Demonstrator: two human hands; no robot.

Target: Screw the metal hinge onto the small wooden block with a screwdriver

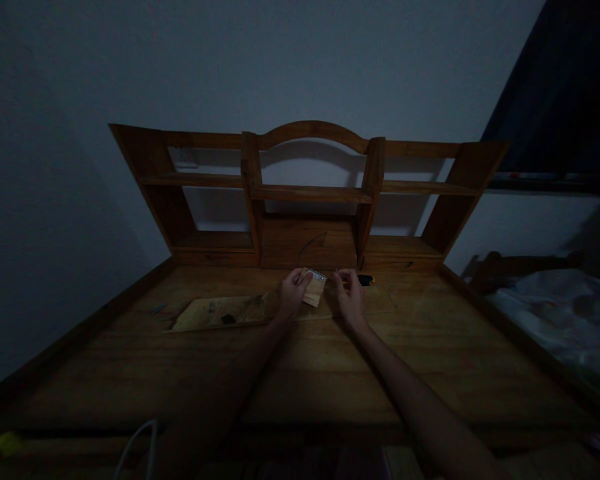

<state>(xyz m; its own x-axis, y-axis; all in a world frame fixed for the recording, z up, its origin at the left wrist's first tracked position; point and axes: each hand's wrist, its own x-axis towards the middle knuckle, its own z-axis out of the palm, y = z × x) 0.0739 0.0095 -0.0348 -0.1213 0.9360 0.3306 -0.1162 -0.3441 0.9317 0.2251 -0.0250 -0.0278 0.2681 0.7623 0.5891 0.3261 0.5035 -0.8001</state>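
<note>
My left hand [292, 293] is closed on a small, pale wooden block [313, 297], with the thumb across its face. A shiny metal piece [318, 276], perhaps a hinge, lies along the block's upper edge. Just to the right, my right hand [349, 297] is closed in a pinch, its fingertips raised near the block. Something tiny shows at those fingertips, too small and dark to name. Behind the right hand shows a black and orange handle [365, 280]; its other end is hidden.
A rough wooden board [220, 313] with dark marks lies on the wooden desk [300, 373]. Small metal pieces [159, 309] sit left of it. A shelf unit [310, 195] stands at the back. A white cable [139, 443] loops at the front edge. The light is dim.
</note>
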